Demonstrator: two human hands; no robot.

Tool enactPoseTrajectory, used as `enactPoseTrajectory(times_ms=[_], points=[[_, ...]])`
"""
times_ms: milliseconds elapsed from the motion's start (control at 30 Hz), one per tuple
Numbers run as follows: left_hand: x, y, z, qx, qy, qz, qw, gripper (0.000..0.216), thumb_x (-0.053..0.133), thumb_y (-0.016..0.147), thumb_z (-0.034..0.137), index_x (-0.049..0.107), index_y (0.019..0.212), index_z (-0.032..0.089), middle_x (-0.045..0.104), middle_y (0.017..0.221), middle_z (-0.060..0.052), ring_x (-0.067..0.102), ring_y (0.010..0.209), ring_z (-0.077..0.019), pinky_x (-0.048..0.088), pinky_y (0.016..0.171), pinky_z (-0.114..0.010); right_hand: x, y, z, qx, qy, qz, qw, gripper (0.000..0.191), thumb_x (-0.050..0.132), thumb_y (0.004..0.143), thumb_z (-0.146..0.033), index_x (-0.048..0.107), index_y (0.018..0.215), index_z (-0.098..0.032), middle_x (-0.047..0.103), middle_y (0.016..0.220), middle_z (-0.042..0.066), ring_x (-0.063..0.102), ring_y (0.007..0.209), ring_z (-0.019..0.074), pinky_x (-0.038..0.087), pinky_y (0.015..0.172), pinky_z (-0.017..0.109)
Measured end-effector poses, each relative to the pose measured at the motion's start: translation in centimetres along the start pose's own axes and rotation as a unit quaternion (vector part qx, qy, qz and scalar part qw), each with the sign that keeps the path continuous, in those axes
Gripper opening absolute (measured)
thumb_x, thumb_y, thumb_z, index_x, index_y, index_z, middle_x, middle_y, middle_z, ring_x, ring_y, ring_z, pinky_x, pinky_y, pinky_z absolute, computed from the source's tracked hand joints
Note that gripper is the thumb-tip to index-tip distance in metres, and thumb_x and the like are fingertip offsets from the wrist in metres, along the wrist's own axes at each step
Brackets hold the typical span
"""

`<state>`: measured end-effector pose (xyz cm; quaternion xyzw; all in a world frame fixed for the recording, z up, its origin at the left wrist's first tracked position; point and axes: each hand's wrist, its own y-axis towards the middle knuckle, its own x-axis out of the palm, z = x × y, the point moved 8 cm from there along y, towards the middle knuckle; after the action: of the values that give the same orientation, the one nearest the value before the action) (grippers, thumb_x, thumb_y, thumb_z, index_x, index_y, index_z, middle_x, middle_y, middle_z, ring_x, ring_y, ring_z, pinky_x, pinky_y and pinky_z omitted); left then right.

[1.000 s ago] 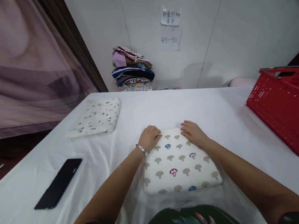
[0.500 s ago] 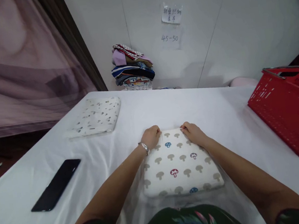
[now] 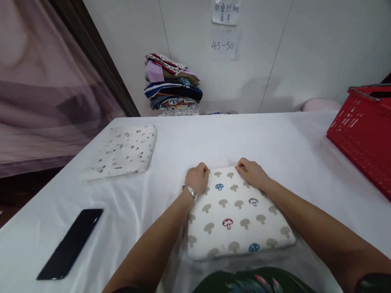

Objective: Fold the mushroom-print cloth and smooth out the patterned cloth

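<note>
A folded white cloth printed with beige, blue and red mushrooms lies in front of me on the table. My left hand pinches its far left corner, fingers closed. At the far right corner, my right hand grips the same cloth between thumb and fingers. Several layers seem stacked in the fold, though the underside is hidden. Off to the left lies another folded white cloth with small grey motifs, touched by neither hand.
The table has a white cover. A black phone-like slab rests at the left. At the right edge stands a red plastic basket. Behind the table, folded textiles are piled against the wall, below two paper notes.
Both hands keep hold of the mushroom cloth's far corners, and the cloth looks almost the same. The view has shifted very slightly.
</note>
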<state>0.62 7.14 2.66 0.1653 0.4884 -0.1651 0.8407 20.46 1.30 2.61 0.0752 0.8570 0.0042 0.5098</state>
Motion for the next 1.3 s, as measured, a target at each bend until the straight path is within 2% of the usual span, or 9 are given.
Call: enactPoseTrajectory(times_ms=[233, 367, 467, 567, 667, 800, 967, 1167, 1300], points=[[-1.0, -0.1, 0.6, 0.014, 0.002, 0.004, 1.0, 0.016, 0.046, 0.083, 0.024, 0.06, 0.089, 0.021, 0.067, 0.084, -0.003, 0.059, 0.084, -0.0186, 0.042, 0.083, -0.033, 0.1, -0.1, 0.2, 0.005, 0.021, -0.007, 1.0, 0.016, 0.044, 0.084, -0.036, 0.053, 0.083, -0.023, 0.063, 0.078, 0.0, 0.054, 0.069, 0.0151, 0.036, 0.063, 0.024], [-1.7, -2.1, 4.5, 0.134, 0.017, 0.016, 0.991, 0.026, 0.041, 0.085, 0.021, 0.057, 0.106, 0.02, 0.063, 0.111, -0.004, 0.053, 0.107, -0.0177, 0.028, 0.103, -0.038, 0.1, -0.2, 0.2, 0.002, 0.025, -0.006, 1.0, 0.017, 0.043, 0.084, -0.037, 0.054, 0.083, -0.023, 0.063, 0.078, 0.0, 0.055, 0.069, 0.0147, 0.036, 0.063, 0.024], [-0.2, -4.0, 7.2, 0.223, 0.051, -0.03, 0.973, 0.037, 0.04, 0.088, 0.038, 0.05, 0.12, 0.022, 0.049, 0.131, -0.004, 0.037, 0.126, -0.0201, 0.016, 0.109, -0.043, 0.2, 0.0, 0.3, -0.004, 0.021, -0.002, 1.0, 0.018, 0.043, 0.084, -0.037, 0.054, 0.083, -0.023, 0.063, 0.078, 0.0, 0.055, 0.069, 0.0145, 0.037, 0.063, 0.024], [2.0, -4.3, 6.8, 0.205, 0.092, -0.087, 0.971, 0.061, 0.036, 0.084, 0.057, 0.039, 0.132, 0.02, 0.032, 0.144, -0.007, 0.022, 0.134, -0.0254, 0.013, 0.109, -0.048, 0.2, 0.1, 0.3, -0.009, 0.005, -0.004, 1.0, 0.02, 0.042, 0.085, -0.036, 0.056, 0.086, -0.022, 0.064, 0.079, 0.001, 0.056, 0.071, 0.0155, 0.04, 0.066, 0.026], [3.2, -3.9, 5.6, 0.177, 0.11, -0.115, 0.971, 0.069, 0.03, 0.083, 0.062, 0.032, 0.136, 0.019, 0.024, 0.147, -0.006, 0.016, 0.136, -0.0254, 0.01, 0.11, -0.048, -0.2, -0.4, -0.7, -0.035, -0.044, 0.012, 0.998, 0.023, 0.041, 0.086, -0.031, 0.058, 0.095, -0.019, 0.066, 0.093, 0.005, 0.057, 0.09, 0.0197, 0.038, 0.085, 0.035], [3.2, -3.8, 5.4, 0.178, 0.113, -0.108, 0.971, 0.069, 0.026, 0.084, 0.061, 0.028, 0.139, 0.019, 0.023, 0.148, -0.006, 0.014, 0.136, -0.0239, 0.008, 0.111, -0.046, -0.2, -2.7, -4.4, -0.122, -0.085, 0.03, 0.988, 0.041, 0.037, 0.088, -0.031, 0.046, 0.125, -0.017, 0.045, 0.134, 0.009, 0.03, 0.13, 0.0228, 0.016, 0.107, 0.044], [3.4, -4.0, 5.4, 0.179, 0.114, -0.093, 0.973, 0.067, 0.033, 0.084, 0.054, 0.026, 0.14, 0.017, 0.024, 0.147, -0.007, 0.014, 0.136, -0.024, 0.006, 0.111, -0.045, 2.9, -5.2, -7.2, -0.195, -0.089, -0.094, 0.972, 0.067, 0.034, 0.086, -0.054, 0.025, 0.141, -0.018, 0.023, 0.147, 0.008, 0.015, 0.136, 0.0226, 0.01, 0.11, 0.043], [3.4, -3.9, 5.2, 0.176, 0.099, -0.089, 0.975, 0.067, 0.031, 0.084, 0.058, 0.028, 0.139, 0.019, 0.024, 0.147, -0.006, 0.014, 0.136, -0.024, 0.005, 0.111, -0.045, 2.4, -4.0, -3.6, -0.134, -0.112, -0.096, 0.98, 0.069, 0.03, 0.085, -0.061, 0.028, 0.141, -0.021, 0.022, 0.147, 0.008, 0.015, 0.136, 0.0255, 0.009, 0.109, 0.048], [3.2, -3.9, 5.3, 0.169, 0.088, -0.093, 0.977, 0.067, 0.031, 0.083, 0.06, 0.03, 0.138, 0.021, 0.024, 0.147, -0.006, 0.014, 0.136, -0.0242, 0.006, 0.111, -0.045, 1.6, -3.2, -0.2, -0.058, -0.104, -0.084, 0.989, 0.07, 0.026, 0.086, -0.062, 0.024, 0.142, -0.02, 0.022, 0.147, 0.008, 0.017, 0.135, 0.0243, 0.016, 0.107, 0.046]])
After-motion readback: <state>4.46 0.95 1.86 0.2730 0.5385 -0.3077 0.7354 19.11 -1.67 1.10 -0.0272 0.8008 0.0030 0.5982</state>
